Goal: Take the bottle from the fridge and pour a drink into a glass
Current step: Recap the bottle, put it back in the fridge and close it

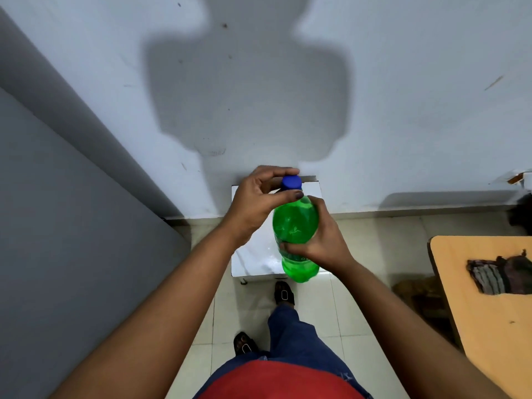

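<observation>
— While my right hand [319, 243] wraps the green translucent plastic bottle [296, 234] round its middle, what's your left doing?

— My left hand [256, 203] pinches the round blue screw cap [291, 183], thumb in front and fingers behind, so I judge it's for twisting. The right braces the bottle in the air above the small white box [250, 254].

— And the glass?

— None in view.

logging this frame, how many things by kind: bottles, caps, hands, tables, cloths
bottles: 1, green bottle
caps: 1, blue cap
hands: 2, left hand, right hand
tables: 2, white table, wooden table
cloths: 1, striped cloth
total: 7
</observation>
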